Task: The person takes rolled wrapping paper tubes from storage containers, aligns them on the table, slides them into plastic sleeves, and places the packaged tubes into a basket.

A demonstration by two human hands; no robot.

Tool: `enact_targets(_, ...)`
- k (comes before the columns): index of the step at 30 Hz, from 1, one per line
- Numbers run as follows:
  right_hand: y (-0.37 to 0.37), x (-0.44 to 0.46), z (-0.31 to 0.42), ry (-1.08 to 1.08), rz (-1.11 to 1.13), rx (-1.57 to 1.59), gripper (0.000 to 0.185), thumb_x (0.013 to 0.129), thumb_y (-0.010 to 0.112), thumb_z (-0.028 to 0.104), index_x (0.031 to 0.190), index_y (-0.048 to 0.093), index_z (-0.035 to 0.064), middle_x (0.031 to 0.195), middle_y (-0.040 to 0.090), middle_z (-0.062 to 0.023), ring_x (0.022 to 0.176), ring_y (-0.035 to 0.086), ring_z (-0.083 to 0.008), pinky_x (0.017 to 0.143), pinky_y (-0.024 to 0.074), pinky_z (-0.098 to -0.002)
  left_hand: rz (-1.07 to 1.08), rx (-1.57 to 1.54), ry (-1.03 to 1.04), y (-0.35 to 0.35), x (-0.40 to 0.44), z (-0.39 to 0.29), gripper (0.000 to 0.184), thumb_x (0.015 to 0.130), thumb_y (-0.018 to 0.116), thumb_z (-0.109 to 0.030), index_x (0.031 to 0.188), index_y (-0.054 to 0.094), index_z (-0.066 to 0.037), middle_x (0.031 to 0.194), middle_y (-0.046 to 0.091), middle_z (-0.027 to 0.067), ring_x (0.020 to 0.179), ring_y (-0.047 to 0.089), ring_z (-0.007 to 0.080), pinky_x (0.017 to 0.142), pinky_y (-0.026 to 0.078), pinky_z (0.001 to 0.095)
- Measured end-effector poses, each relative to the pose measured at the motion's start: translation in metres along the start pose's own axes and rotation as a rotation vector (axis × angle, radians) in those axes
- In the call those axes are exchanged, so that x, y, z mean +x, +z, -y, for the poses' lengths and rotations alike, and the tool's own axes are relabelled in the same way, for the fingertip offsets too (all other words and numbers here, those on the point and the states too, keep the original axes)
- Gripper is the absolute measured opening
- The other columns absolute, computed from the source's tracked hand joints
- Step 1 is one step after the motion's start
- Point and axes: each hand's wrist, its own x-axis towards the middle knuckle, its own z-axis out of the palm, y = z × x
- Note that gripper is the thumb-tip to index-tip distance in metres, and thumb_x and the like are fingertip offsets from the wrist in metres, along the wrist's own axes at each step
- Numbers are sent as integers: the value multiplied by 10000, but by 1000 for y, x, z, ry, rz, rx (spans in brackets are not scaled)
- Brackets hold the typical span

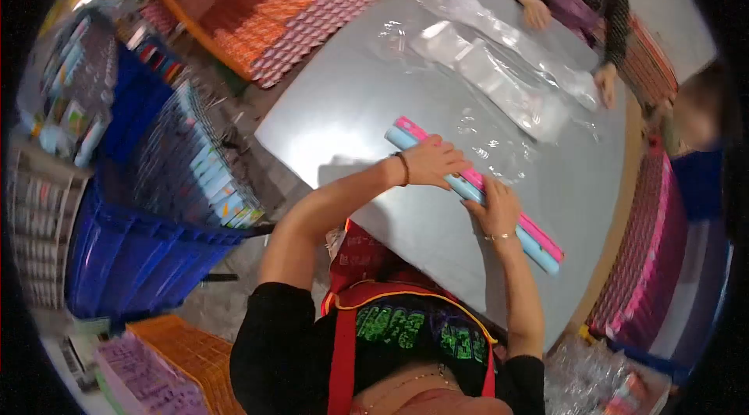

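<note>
On the grey tabletop (328, 118), pink roll (538, 233) and light-blue roll (534, 250) lie side by side, left hand (433, 161) and right hand (497, 208) closing curled fingers over both, probably to keep them together.

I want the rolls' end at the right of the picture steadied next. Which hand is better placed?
Likely the right hand: it rests across the pink roll and light-blue roll, nearer that end. The left hand lies toward the opposite end.

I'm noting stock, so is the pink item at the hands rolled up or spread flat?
Rolled up: the pink roll is a narrow tube alongside the light-blue roll.
</note>
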Motion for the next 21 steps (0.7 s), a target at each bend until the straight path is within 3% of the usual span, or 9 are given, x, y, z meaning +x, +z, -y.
enact_targets(3, -6, 2, 4, 86, 105, 21, 630, 631, 783, 284, 1175, 542, 77, 1075, 609, -113, 948, 554, -332, 804, 448, -425, -88, -85, 50, 18, 2, 6, 656, 733, 658, -472, 1281, 463, -169, 1126, 548, 23, 1034, 519, 197, 847, 378, 387)
enact_targets(4, -6, 1, 3, 27, 47, 20, 627, 641, 781, 279, 1178, 542, 61, 1059, 612, -136, 933, 559, -342, 800, 451, -426, -153, -92, 73, 29, 3, 11, 649, 733, 654, -480, 1274, 468, -174, 1114, 553, 22, 1024, 522, 198, 835, 378, 382)
enact_targets(6, 10, 1, -11, -45, -18, -12, 627, 668, 766, 288, 1197, 536, 42, 1033, 613, -165, 911, 564, -354, 798, 457, -426, -24, -41, 36, 10, -1, 5, 637, 735, 644, -505, 1260, 478, -185, 1088, 556, 16, 1006, 524, 197, 821, 375, 377)
enact_targets(8, 16, 0, -13, -158, -111, -46, 612, 684, 751, 311, 1189, 540, 36, 1013, 612, -166, 904, 563, -354, 788, 459, -425, -58, -5, 41, 21, 1, 9, 638, 730, 645, -528, 1249, 483, -194, 1062, 555, 5, 996, 521, 191, 815, 371, 379)
enact_targets(12, 8, 0, -10, -81, -60, -93, 610, 684, 743, 325, 1177, 547, 23, 1015, 610, -165, 885, 559, -356, 776, 459, -430, -31, 5, 20, 11, 3, 5, 642, 734, 641, -540, 1250, 482, -192, 1053, 546, 1, 995, 513, 183, 814, 368, 394)
enact_targets(16, 1, 1, -6, -51, -24, -70, 617, 674, 746, 311, 1179, 551, 16, 1017, 609, -155, 872, 558, -348, 768, 461, -427, -175, 50, 80, -2, -4, 6, 610, 731, 650, -501, 1230, 510, -179, 1178, 522, 26, 1058, 493, 188, 855, 365, 408)
enact_targets(18, 6, 0, -13, -62, -65, -63, 624, 667, 752, 306, 1179, 552, 12, 1032, 609, -145, 889, 557, -339, 780, 463, -416, -317, 25, 13, -26, -10, 18, 562, 731, 655, -437, 1208, 535, -166, 1223, 514, 46, 1080, 495, 188, 881, 364, 412)
enact_targets(20, 4, -1, -6, -45, -41, -94, 680, 614, 801, 308, 1175, 552, 16, 1091, 608, -136, 895, 562, -327, 791, 471, -411, -236, 24, -247, -45, -27, 57, 425, 763, 630, -334, 1140, 583, -145, 1141, 571, 60, 1042, 533, 209, 878, 379, 414)
enact_targets(21, 2, -1, -5, -40, -30, -61, 682, 609, 809, 283, 1176, 547, 9, 1098, 603, -140, 909, 560, -327, 800, 467, -411, -93, 14, -428, -60, -36, 82, 282, 796, 588, -232, 1058, 619, -132, 1021, 625, 73, 966, 579, 240, 839, 418, 408)
